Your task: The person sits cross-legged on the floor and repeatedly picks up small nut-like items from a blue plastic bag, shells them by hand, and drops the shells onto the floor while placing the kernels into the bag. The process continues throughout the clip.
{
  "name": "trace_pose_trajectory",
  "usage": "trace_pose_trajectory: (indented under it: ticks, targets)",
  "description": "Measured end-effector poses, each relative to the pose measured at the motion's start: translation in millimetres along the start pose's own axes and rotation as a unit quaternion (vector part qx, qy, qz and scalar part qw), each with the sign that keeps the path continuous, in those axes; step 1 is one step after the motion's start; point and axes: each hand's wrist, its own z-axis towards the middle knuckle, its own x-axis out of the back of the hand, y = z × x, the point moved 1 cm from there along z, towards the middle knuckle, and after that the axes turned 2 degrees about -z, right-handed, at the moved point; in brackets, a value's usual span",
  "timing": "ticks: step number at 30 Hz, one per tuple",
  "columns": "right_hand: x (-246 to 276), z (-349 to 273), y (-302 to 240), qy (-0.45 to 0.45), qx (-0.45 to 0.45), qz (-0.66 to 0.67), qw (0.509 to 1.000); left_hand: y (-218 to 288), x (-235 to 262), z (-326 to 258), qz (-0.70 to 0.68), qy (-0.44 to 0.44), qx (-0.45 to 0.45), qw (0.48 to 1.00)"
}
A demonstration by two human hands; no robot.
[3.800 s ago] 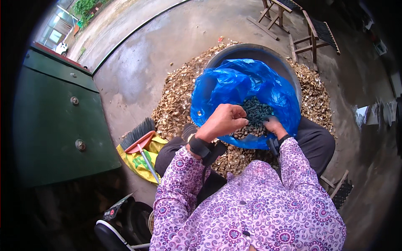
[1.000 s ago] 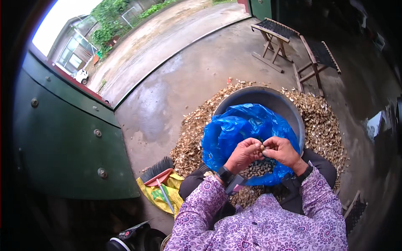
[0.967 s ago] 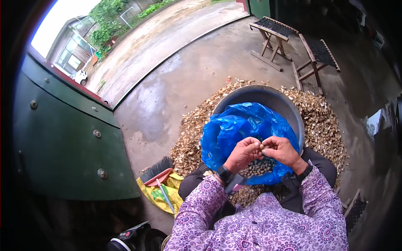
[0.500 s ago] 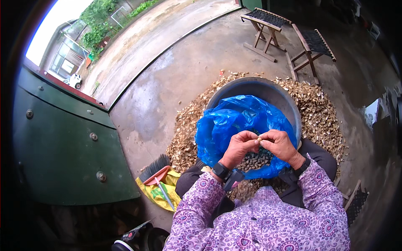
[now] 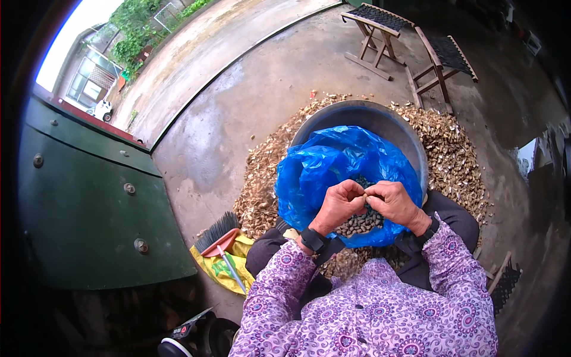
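Pinch: thumbs and forefingers of both hands meet, clamped on one small tan nut (image 5: 366, 194); mostly covered, so I can't tell whether its shell is whole.
Left hand (image 5: 336, 207): bent at the wrist, fingertips turned in; dark band (image 5: 313, 240) just above it.
Right hand (image 5: 394, 203): mirrors the left, thumb and forefinger on the nut's other side.
Nut's place: above the bag (image 5: 303, 178), between the two hands.
Handling: steady, even pressure from both thumbs looks best; squeeze too hard and the nut could slip or the inside crush. Hands are well placed low over the bag, where anything dropped should land inside.
Under the hands: dark, rounded kernels (image 5: 360, 224) heaped in the bag; the hands hide part of the heap.
Bag: blue, thin, crumpled; its loose folds could catch the wrists, so worth keeping spread.
Basin (image 5: 394, 124): wide, grey, behind and partly under the bag.
Shells (image 5: 262, 181): broken, tan, banked on the floor either side of the basin.
Off left: broom (image 5: 219, 234) over a yellow sack (image 5: 239, 250); green door (image 5: 89, 208) beyond.
Far side: two stools (image 5: 380, 18), wood-framed with dark woven seats.
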Motion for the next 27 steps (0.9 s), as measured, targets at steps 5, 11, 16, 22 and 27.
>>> trace_pose_trajectory:
  ticks: [5, 11, 16, 22, 27]
  targets:
    - [-3.7, -1.1, -0.3, -0.001, 0.042, -0.033, 0.999, 1.4, 0.1, -0.6, 0.009, -0.002, 0.010, 1.000]
    - [-12.5, 1.1, 4.0, 0.047, 0.084, -0.053, 0.994, -4.6, -0.5, -1.3, -0.017, 0.040, 0.000, 0.999]
    - [-20.0, 3.2, 0.8, 0.058, 0.073, -0.070, 0.993, -9.8, -0.9, -1.4, -0.043, 0.070, -0.016, 0.996]
    - [-21.3, 4.3, -6.7, 0.071, -0.066, 0.058, 0.994, -0.7, 1.9, -4.7, -0.151, 0.092, 0.024, 0.984]
    - [-15.0, 3.1, 9.5, -0.009, -0.178, 0.204, 0.963, 0.2, 9.0, -6.1, -0.172, 0.070, 0.049, 0.981]
